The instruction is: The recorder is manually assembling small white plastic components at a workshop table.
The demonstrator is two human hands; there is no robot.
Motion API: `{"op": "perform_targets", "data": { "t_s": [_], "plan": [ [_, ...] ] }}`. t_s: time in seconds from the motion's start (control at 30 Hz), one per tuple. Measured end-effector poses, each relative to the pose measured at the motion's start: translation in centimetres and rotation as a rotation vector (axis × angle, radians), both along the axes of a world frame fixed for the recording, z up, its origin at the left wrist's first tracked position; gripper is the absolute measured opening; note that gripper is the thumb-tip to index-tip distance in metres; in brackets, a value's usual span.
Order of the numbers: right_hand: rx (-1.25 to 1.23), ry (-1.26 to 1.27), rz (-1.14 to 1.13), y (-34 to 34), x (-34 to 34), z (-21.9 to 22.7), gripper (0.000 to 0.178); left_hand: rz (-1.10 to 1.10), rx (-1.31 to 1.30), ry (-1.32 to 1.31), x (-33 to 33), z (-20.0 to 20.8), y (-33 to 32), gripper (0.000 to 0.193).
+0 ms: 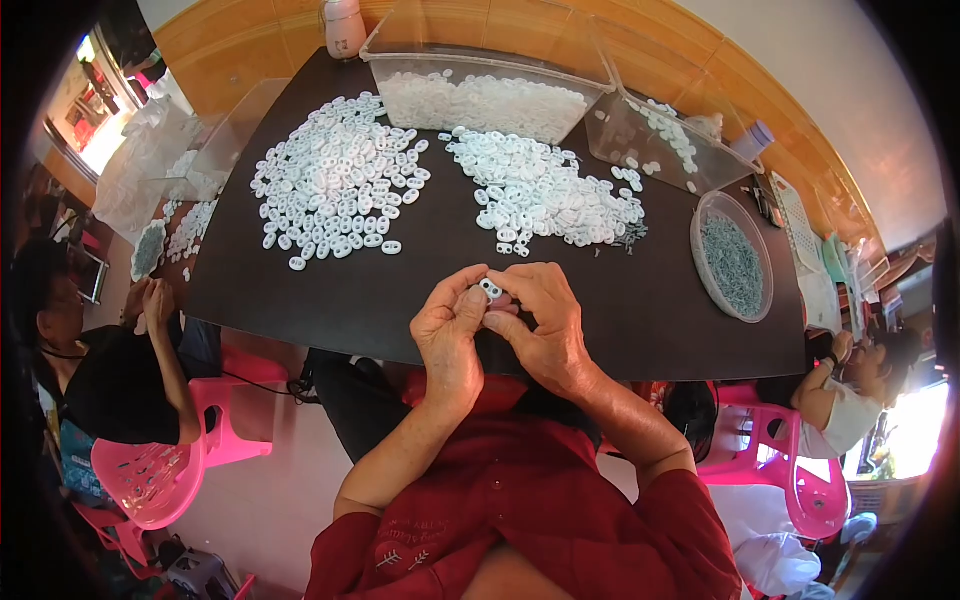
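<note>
Between my fingertips, just over the table's near edge, is a small white oval plastic piece with two round holes (490, 289). My left hand (452, 330) pinches it from the left, thumb and forefinger closed on it. From the other side my right hand (540, 325) grips it too, its thumb below the piece. Beyond my hands lie two heaps of like white pieces, a left heap (335, 175) and a right heap (545, 190). A few small grey parts (625, 238) lie at the right heap's edge.
A clear bin of white pieces (480, 105) stands at the back, beside another clear bin (650, 145) holding fewer. A round tub of grey parts (735, 262) is at the right. Co-workers sit at the left (110, 350) and right (850, 400). A pink bottle (344, 28) stands far left.
</note>
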State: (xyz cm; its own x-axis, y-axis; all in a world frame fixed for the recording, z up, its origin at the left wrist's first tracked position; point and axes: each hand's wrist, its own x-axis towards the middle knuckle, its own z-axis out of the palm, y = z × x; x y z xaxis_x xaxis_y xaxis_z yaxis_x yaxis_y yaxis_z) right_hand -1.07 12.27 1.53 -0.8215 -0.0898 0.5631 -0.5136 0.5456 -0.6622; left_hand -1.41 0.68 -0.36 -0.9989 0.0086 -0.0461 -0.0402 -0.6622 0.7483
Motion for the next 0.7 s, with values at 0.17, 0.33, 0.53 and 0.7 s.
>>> {"op": "perform_targets", "data": {
  "t_s": [0.17,0.33,0.53,0.7],
  "plan": [
    [0.169,0.136,-0.071,-0.23,-0.33,-0.10,0.039,-0.015,0.085,-0.081,-0.15,0.19,0.11,0.021],
    [0.223,0.182,-0.097,-0.11,-0.42,-0.26,0.039,-0.037,0.100,-0.116,-0.09,0.43,0.05,0.020],
    [0.199,0.155,-0.077,0.03,-0.45,-0.24,0.036,-0.039,0.094,-0.125,-0.02,0.10,0.01,0.019],
    [0.127,0.119,-0.032,0.53,-0.44,-0.09,0.033,0.000,0.092,-0.113,0.20,0.78,0.34,0.017]
  ]
}}
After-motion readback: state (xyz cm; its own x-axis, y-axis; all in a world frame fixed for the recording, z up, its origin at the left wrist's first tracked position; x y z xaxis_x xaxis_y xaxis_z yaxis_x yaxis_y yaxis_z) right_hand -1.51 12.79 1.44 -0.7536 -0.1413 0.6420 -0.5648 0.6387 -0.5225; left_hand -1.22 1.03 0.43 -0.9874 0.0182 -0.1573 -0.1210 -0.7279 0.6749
